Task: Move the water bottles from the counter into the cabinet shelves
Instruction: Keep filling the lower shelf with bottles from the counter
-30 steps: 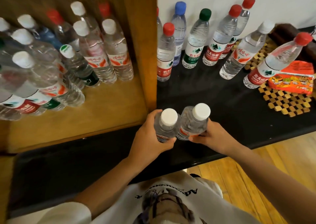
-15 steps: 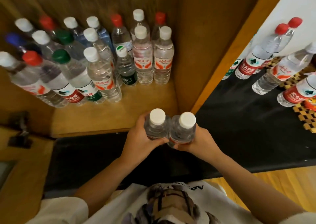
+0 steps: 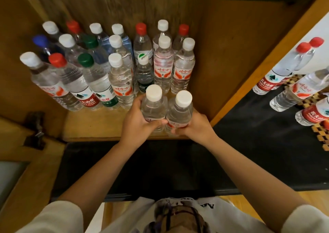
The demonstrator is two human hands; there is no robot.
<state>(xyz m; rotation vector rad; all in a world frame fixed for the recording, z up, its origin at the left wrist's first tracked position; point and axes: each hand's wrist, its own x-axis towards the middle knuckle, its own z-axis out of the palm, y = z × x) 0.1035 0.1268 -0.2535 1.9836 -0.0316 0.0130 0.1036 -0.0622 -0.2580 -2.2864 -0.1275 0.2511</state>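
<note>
My left hand grips a clear white-capped water bottle. Pressed against it on the right is a second white-capped bottle, held by my right hand. Both bottles stand upright over the front part of the wooden cabinet shelf, just before two red-labelled bottles. Several more bottles with white, red, green and blue caps fill the shelf's back and left. On the black counter at the right, several bottles still stand.
The cabinet's wooden side panel separates the shelf from the counter on the right. A dark metal hinge sits at the cabinet's left edge. A woven checkered mat lies on the counter at far right. My white shirt fills the bottom.
Both hands have carried the two white-capped bottles leftward and forward, from over the black counter onto the front of the cabinet shelf. My view has turned left toward the cabinet.
</note>
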